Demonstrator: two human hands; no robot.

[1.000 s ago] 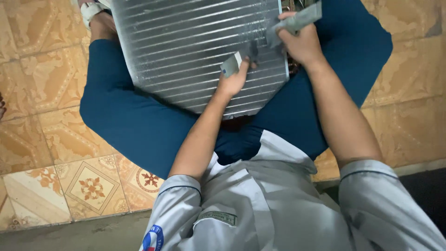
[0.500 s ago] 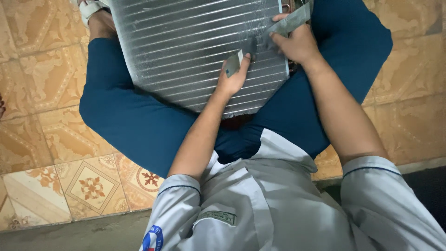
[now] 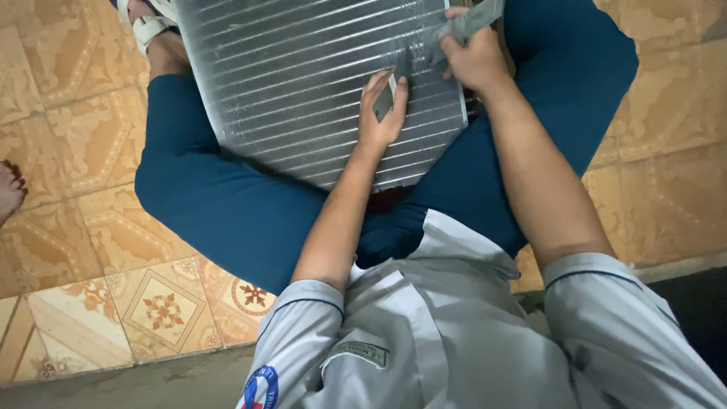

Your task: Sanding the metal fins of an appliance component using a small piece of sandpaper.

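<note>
Silver finned coil panel [image 3: 303, 83] lies across the crossed legs in blue trousers [image 3: 227, 212], top edge cut off by frame; left hand [image 3: 382, 113] pinches a small flat grey tool [image 3: 386, 98] against the fins, right hand [image 3: 473, 57] grips a grey strip [image 3: 469, 23], its far end out of frame, over patterned floor tiles [image 3: 91, 303].

The patterned tile floor [image 3: 91, 250] bears a seated person's crossed legs [image 3: 219, 204].

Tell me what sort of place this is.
Probably a home or small repair shop floor: patterned floor tiles, the person sitting cross-legged with a finned metal coil on their lap, and a grey work shirt.
</note>
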